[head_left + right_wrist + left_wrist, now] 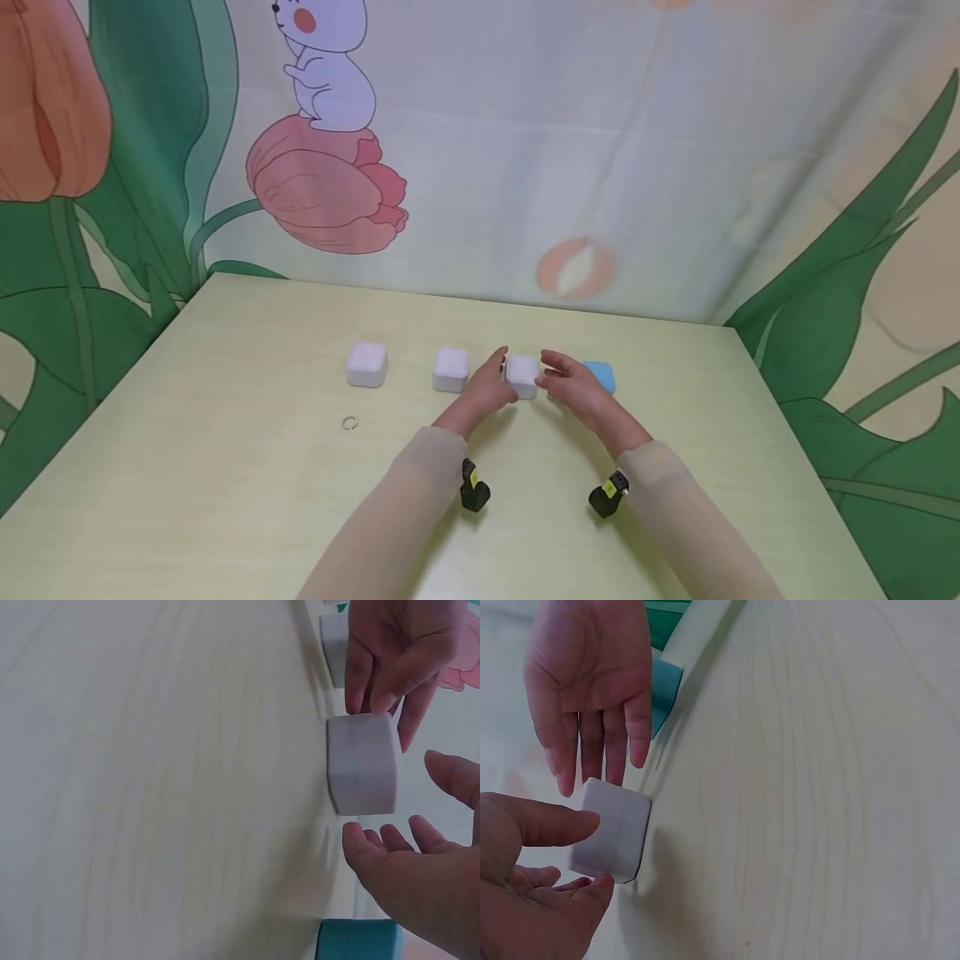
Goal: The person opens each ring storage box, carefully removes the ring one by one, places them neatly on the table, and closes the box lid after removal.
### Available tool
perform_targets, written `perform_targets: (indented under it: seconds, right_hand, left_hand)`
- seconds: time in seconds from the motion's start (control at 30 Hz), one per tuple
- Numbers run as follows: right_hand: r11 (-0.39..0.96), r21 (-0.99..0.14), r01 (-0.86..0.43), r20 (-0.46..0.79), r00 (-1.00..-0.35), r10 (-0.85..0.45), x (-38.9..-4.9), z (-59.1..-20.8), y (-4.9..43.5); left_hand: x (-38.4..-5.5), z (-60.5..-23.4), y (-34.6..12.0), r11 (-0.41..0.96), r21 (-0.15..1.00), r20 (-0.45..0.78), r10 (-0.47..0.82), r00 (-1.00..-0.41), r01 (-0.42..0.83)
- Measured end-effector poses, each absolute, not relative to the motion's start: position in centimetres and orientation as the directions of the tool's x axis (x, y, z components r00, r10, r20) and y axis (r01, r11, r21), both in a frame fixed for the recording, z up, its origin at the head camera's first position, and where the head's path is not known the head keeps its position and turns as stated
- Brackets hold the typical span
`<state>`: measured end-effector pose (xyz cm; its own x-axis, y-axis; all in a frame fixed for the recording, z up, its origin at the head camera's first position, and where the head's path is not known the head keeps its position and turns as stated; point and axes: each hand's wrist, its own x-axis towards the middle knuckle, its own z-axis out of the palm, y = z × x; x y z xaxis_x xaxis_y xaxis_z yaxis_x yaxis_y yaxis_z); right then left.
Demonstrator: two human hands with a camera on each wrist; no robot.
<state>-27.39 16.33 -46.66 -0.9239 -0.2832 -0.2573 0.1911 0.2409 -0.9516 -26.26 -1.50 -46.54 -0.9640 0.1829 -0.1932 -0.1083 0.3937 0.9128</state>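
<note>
A small white box (522, 377) with rounded corners stands on the table between the two hands; a thin seam runs round it in the right wrist view. The left hand (489, 388) is at its left side, thumb (577, 827) and fingertips right at the box's edge. On the other side the right hand (573, 387) is held with fingers spread, and a narrow gap separates its fingertips (352, 834) from the box in the right wrist view. A blue box (601, 377) sits just behind the right hand, partly hidden by it.
Two more white boxes, one (452, 370) beside the left hand and one (367, 364) farther left, stand in the same row. A small silver ring (349, 423) lies in front of them. Behind the pale wooden table (225, 467) hangs a printed curtain (480, 167).
</note>
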Motion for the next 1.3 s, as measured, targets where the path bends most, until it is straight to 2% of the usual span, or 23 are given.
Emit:
perform_targets:
  seconds: [0.23, 0.6, 0.73, 1.3]
  right_hand:
    - [0.305, -0.941, 0.150, -0.251, -0.912, -0.325, -28.1, -47.0, 16.3]
    - [0.308, -0.941, 0.144, -0.256, -0.895, -0.365, -28.9, -47.6, 16.2]
    - [0.351, -0.927, 0.129, -0.267, -0.885, -0.380, -29.0, -47.8, 16.3]
    - [0.439, -0.897, 0.042, -0.225, -0.900, -0.374, -29.1, -48.1, 16.0]
  left_hand:
    - [-26.5, -46.7, -1.6, 0.397, 0.913, -0.176, 0.188, -0.966, -0.090]
    - [-26.8, -47.4, -1.9, 0.427, 0.901, -0.181, 0.204, -0.962, -0.079]
    - [-26.9, -47.8, -1.9, 0.447, 0.893, -0.167, 0.204, -0.965, -0.060]
    - [-27.3, -48.5, -1.2, 0.559, 0.829, -0.082, 0.121, -0.989, 0.000]
